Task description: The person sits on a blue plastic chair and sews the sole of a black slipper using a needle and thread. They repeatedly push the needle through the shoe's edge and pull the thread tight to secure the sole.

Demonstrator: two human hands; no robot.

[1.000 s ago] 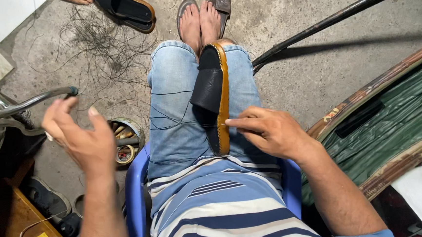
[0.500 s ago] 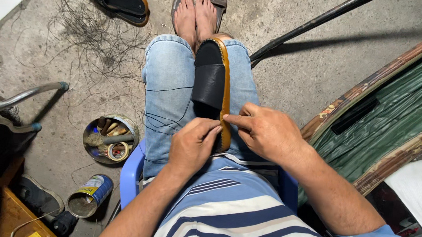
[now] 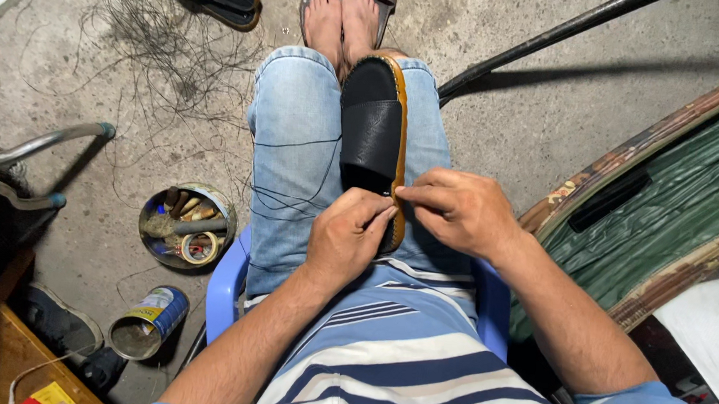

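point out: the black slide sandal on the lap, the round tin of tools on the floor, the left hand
black leather slide sandal with tan sole (image 3: 371, 132), head view, on the black strap
round metal tin of tools (image 3: 187, 225), head view, on the contents near its middle
left hand (image 3: 346, 239), head view, back of the hand

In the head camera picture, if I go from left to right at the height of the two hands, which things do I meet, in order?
Round tin of tools on the floor → blue plastic chair edge → left hand → black sandal with tan sole → right hand → green sheet with its worn frame.
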